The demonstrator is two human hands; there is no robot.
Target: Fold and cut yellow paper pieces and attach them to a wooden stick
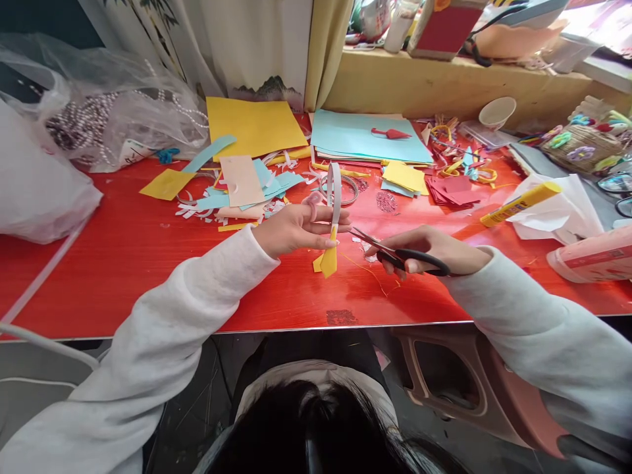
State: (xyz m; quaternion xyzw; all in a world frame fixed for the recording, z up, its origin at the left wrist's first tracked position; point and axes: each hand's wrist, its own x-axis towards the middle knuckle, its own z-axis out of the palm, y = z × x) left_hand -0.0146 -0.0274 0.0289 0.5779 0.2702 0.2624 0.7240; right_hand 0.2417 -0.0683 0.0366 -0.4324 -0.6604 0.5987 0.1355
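Note:
My left hand is closed in a pinch over the red table. Thumb and fingers grip a small folded-looking yellow paper piece, which hangs below the fingertips. A narrow white band, like a roll of tape seen edge-on, rises from the same fingers and meets the paper. Around a finger of this hand is a pinkish ring-shaped thing. Wrapped in my right hand are black-handled scissors. Their blades point left, with the tips close to my left fingertips; whether the tips touch anything I cannot tell.
Paper scraps lie behind my left hand. Farther back are a yellow sheet and a stack of blue sheets. A glue stick and a pink container stand to the right. Plastic bags occupy the left end.

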